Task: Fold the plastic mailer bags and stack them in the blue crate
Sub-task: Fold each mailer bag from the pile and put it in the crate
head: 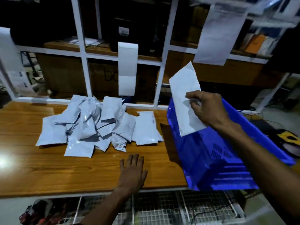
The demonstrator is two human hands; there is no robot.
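Right hand: your right hand (206, 109) is raised over the blue crate (211, 159), thumb and fingers pinching a folded mailer bag (185, 95) near its lower half.
Held bag: it stands nearly upright, tilted a little, the top corner pointing up and away from you; its lower end dips inside the crate's upper rim, below and left of your knuckles.
Left hand: your left hand (132, 171) lies flat on the tabletop (48, 172), fingers straight and slightly spread, holding nothing.
Hands, spacing: well apart; the right is up and far to the right of the left.
Loose pile: a heap of crumpled mailer bags (87, 125) sits on the tabletop beyond your left hand and to its left, not touching it.
Flat bags: a small stack of flatter bags (146, 127) lies just right of the heap, straight ahead of your left fingertips, between the heap and the crate.
Crate: it rests at the right end of the tabletop, tipped, its open top facing up and to the right beneath your right forearm. You cannot tell what lies inside.
Beyond the hands: a white-framed shelf rack (82, 51) with cardboard boxes.
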